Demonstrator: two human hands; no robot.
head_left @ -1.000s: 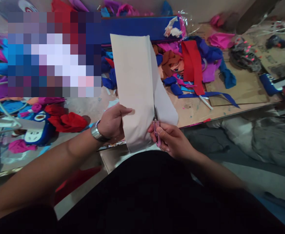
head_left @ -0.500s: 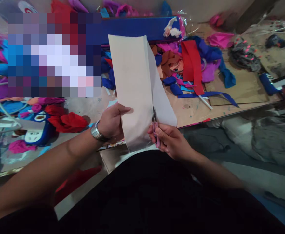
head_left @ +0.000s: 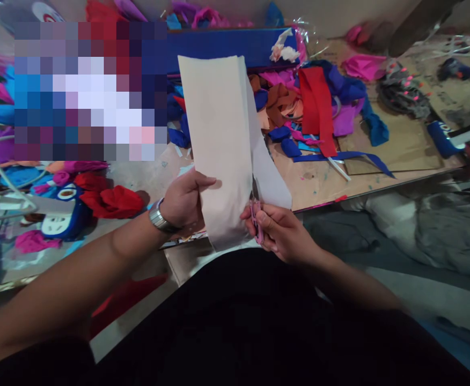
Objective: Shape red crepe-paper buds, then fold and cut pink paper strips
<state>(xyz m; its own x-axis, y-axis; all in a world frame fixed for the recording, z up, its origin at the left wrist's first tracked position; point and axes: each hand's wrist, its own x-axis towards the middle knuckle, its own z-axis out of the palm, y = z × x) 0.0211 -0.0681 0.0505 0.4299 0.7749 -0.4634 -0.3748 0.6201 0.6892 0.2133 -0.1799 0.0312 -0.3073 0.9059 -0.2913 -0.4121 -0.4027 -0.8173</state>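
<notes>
A long cream sheet of paper (head_left: 221, 123) is held up over the table's front edge, near my lap. My left hand (head_left: 184, 203), with a metal watch on its wrist, grips the left edge, thumb on top and fingers hidden beneath. In my right hand (head_left: 285, 230) are pink-handled scissors (head_left: 257, 222), my fingers closed around the handles. Their blades point away from me along the right edge of the cream paper. A white flap (head_left: 269, 169) spreads to the right of the blades; I cannot tell whether it is the same sheet.
Brown, blue and purple scraps and a red strip (head_left: 317, 107) lie behind the paper. A blue box (head_left: 227, 45) stands at the back. Red crumpled material (head_left: 112, 195) and a blue-and-white object (head_left: 64, 214) are at left. A pincushion-like bundle (head_left: 406, 88) sits at right.
The white flap's upper part has shifted slightly, and the scissor blades look a little more apart. Both hands have stayed almost where they were.
</notes>
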